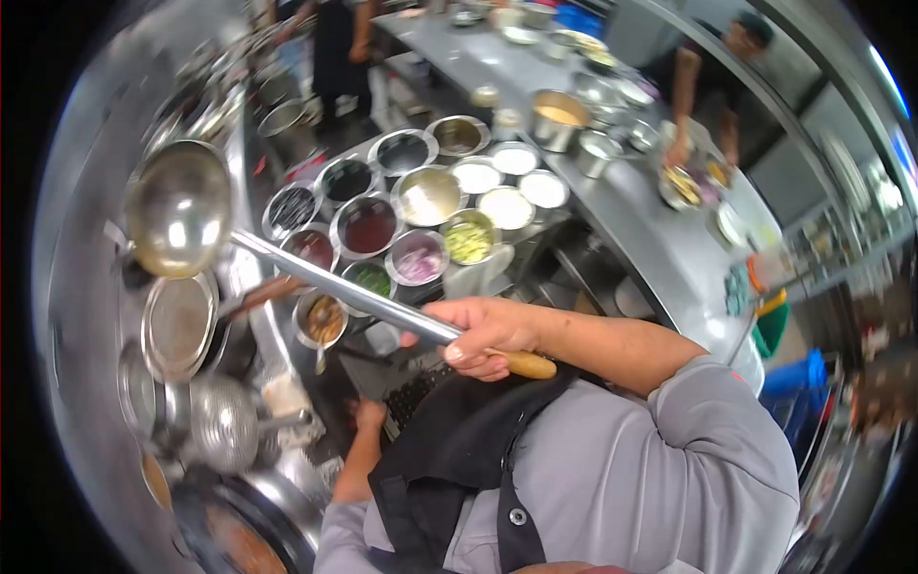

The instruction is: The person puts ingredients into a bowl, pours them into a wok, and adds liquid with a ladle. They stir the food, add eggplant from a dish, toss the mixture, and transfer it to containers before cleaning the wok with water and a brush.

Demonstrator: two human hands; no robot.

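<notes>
My right hand [483, 337] is closed around the handle of a large metal wok ladle [180, 209]. The ladle's handle ends in a wooden grip below my fist, and its round bowl is raised at the far left, above the stove side. Low in front of the apron, my left hand [366, 413] is beside the dark counter edge; its fingers are small and blurred, and I make out nothing in them. Below the ladle bowl lies a round skimmer [180, 330] with a wooden handle. A perforated metal strainer [225, 421] lies nearer to me.
Several metal pots of sauces and chopped vegetables stand ahead, among them a yellow-green one [469, 241]. A wok [239, 540] with reddish food is at lower left. Along the right runs a steel counter [641, 230], where a co-worker [703, 86] handles a bowl. Another person stands at the back.
</notes>
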